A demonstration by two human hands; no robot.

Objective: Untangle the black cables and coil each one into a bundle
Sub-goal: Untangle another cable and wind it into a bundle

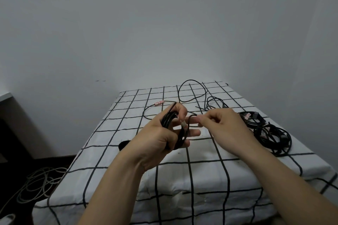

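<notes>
Black cable — partly inside right grip

We took this for a plain room in a home, not a workshop or a lab. Bare pale grey walls met in a corner behind the surface, which was draped in a creased white cloth with a black grid, like household bedding, hanging over its edges. We could not tell whether a table or a bed lay under it. Black cables lay on the cloth in coils and loose loops. At the left, a loose coil of pale cable lay on the dark floor, beside pale-topped furniture against the wall.
</notes>
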